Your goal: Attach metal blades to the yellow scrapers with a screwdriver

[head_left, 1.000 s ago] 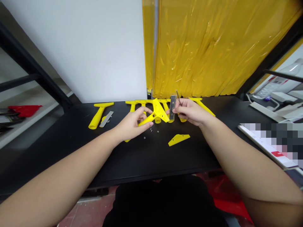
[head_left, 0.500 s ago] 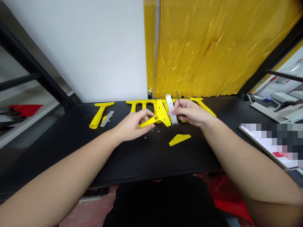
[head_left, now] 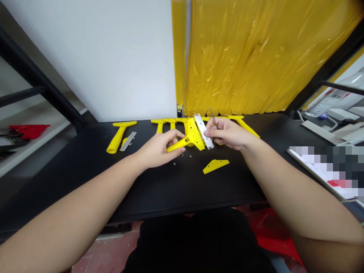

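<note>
My left hand (head_left: 159,149) is closed around the grip of a yellow plastic scraper handle (head_left: 195,136), whose wide head with screw holes points right. Between thumb and fingers, my right hand (head_left: 227,133) pinches a flat silver metal blade (head_left: 202,129) with holes, tilted close beside that head. A thin dark rod, perhaps a hex key (head_left: 212,114), sticks up from the same hand; its lower end is hidden. On the black table below lies a yellow cover plate (head_left: 216,166) with two holes. Small nuts (head_left: 190,156) and a screw lie near my left hand.
Several more yellow scraper handles (head_left: 159,126) line the table's back edge, partly behind my hands. Another handle (head_left: 116,141) lies at the left, beside a metal blade (head_left: 128,142) and screws. A white panel (head_left: 113,57) and yellow plastic film (head_left: 241,57) stand behind the table.
The metal blade has tilted further, its top swinging left toward the scraper head. My left hand keeps its hold on the handle, nearly still.
</note>
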`<act>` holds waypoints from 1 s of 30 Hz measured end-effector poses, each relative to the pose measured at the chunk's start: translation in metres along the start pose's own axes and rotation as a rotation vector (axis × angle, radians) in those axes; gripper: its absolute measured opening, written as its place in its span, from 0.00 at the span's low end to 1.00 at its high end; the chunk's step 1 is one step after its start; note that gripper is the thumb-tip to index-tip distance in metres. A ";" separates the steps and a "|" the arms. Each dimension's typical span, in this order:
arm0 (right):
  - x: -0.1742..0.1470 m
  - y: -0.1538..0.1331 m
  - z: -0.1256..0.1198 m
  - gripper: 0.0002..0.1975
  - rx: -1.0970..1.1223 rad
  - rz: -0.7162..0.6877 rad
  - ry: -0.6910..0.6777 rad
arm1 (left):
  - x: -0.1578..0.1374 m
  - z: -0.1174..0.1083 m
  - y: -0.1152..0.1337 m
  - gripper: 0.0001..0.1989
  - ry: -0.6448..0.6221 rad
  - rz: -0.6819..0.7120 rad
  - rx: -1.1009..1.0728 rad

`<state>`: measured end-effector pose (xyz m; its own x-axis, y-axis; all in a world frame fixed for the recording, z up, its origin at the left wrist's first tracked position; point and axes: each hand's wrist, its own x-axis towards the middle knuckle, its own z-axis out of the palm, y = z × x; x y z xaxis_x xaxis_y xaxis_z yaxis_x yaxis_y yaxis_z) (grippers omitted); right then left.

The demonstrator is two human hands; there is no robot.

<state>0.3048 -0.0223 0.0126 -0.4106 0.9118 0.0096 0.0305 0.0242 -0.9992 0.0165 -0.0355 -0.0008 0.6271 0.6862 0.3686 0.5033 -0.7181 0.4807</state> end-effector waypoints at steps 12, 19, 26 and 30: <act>0.002 0.002 -0.003 0.19 -0.014 0.027 0.011 | 0.000 0.000 -0.001 0.15 -0.010 0.007 0.013; 0.003 0.003 -0.004 0.19 -0.004 0.020 0.012 | 0.000 0.001 -0.001 0.15 -0.007 0.005 0.021; 0.001 0.000 -0.001 0.19 0.013 0.043 0.016 | 0.000 0.000 -0.001 0.16 -0.014 -0.006 0.029; -0.001 -0.002 0.001 0.22 0.030 0.029 0.033 | 0.000 0.000 -0.001 0.16 -0.011 0.004 0.044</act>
<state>0.3042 -0.0232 0.0151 -0.3794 0.9251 -0.0188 0.0140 -0.0146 -0.9998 0.0156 -0.0348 -0.0016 0.6356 0.6820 0.3617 0.5262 -0.7256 0.4435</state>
